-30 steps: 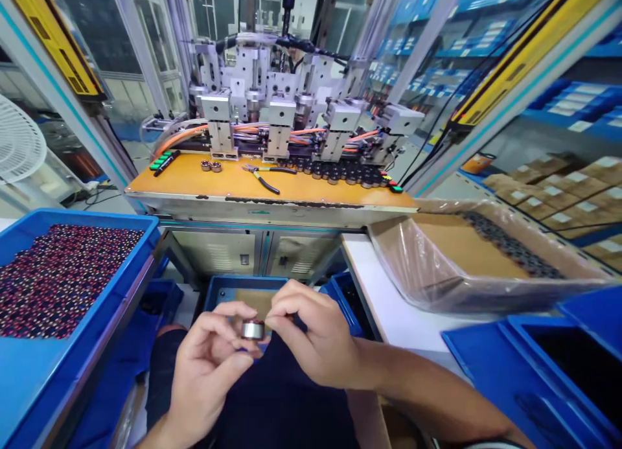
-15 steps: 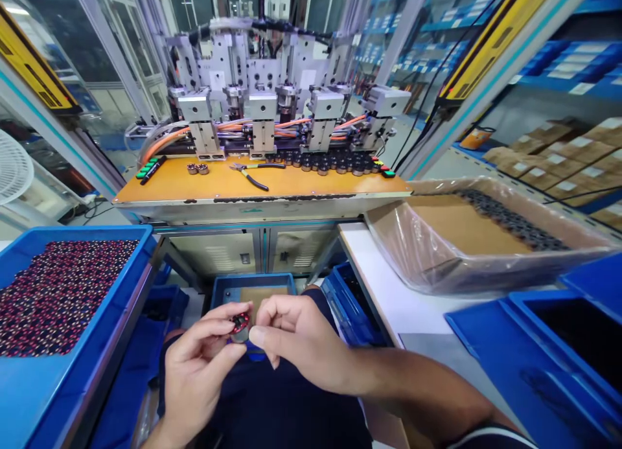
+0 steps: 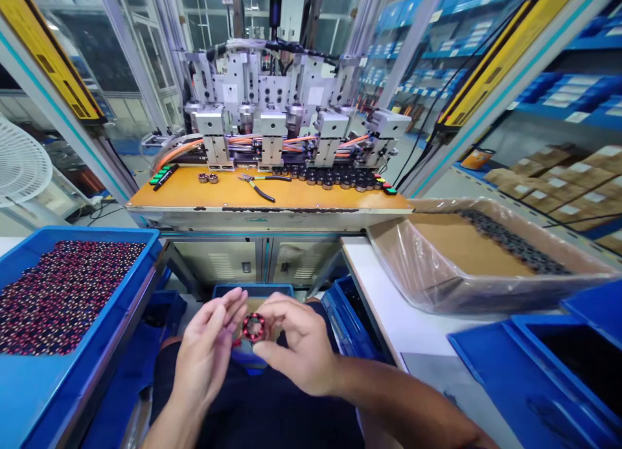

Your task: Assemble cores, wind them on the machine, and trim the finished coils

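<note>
Over my lap my right hand [image 3: 304,345] pinches a small motor stator [image 3: 254,328] between thumb and fingers. It is a ring with dark and red coils round its rim, and its open centre faces me. Just left of it, my left hand [image 3: 207,345] has its fingers stretched out and loosely together, apart from the stator. A small red bit shows beside the left fingers, too blurred to make out. Many similar stators [image 3: 72,293] fill the blue tray [image 3: 151,245] on my left.
Ahead stands a machine with clamp heads [image 3: 272,128] over an orange worktop [image 3: 218,195]. Cutting pliers [image 3: 260,186], two small rings [image 3: 208,177] and a row of dark round parts [image 3: 335,178] lie there. At right are a plastic-lined carton [image 3: 437,267] and blue bins [image 3: 515,358].
The stator has passed from my left fingers to my right hand and turned to face me. My left fingers have straightened. The view has shifted slightly.
</note>
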Motion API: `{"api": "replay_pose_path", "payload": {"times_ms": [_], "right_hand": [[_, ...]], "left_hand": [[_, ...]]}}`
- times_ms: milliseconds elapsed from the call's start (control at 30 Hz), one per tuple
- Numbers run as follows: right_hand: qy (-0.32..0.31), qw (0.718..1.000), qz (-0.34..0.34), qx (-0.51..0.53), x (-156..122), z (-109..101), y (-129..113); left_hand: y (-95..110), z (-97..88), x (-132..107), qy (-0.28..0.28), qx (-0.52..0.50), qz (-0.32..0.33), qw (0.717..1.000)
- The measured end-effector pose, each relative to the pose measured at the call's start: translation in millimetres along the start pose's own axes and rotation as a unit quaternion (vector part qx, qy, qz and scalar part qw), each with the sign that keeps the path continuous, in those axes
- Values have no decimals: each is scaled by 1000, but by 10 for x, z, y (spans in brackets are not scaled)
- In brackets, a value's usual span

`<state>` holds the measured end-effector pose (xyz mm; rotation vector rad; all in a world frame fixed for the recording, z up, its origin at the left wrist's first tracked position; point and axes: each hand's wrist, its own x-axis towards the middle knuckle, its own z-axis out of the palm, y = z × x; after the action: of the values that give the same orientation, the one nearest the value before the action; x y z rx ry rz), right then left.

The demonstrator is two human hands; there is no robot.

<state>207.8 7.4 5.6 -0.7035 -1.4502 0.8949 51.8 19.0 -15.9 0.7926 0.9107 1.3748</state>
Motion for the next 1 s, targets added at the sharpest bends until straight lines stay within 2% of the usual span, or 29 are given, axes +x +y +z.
{"api": "replay_pose_path", "payload": {"times_ms": [67,100,167,233,267,400,567,633,767,833,933,1000], "right_hand": [[28,977,-150,-150,48,-63,-14],[34,958,-195,-209,64,-93,-13],[38,921,-246,-298,73,-140,14],[35,885,-295,-358,51,-167,74],[35,869,-322,-374,34,-177,110],[8,821,-424,-383,-21,-226,202],[-58,794,-460,-393,-24,-269,74],[-62,811,-437,-383,-30,-241,11],[-36,898,-308,-312,-53,-130,-81],[-36,917,-280,-284,-54,-94,-122],[-47,929,-260,-259,-43,-91,-170],[-37,939,-232,-249,-38,-99,-178]], "left_hand": [[-44,-31,-40,54,46,23,997],[-49,-51,-93,53,79,53,994],[-17,-80,-242,2,157,135,978],[52,-78,-387,-48,245,219,943],[91,-64,-436,-55,273,247,928],[188,15,-454,-44,299,275,913],[225,33,-378,-87,324,257,906],[250,9,-364,-106,334,261,899],[295,-54,-319,-140,369,313,864],[303,-75,-298,-152,380,332,850],[300,-82,-287,-153,379,318,855],[291,-73,-285,-142,356,285,878]]}}
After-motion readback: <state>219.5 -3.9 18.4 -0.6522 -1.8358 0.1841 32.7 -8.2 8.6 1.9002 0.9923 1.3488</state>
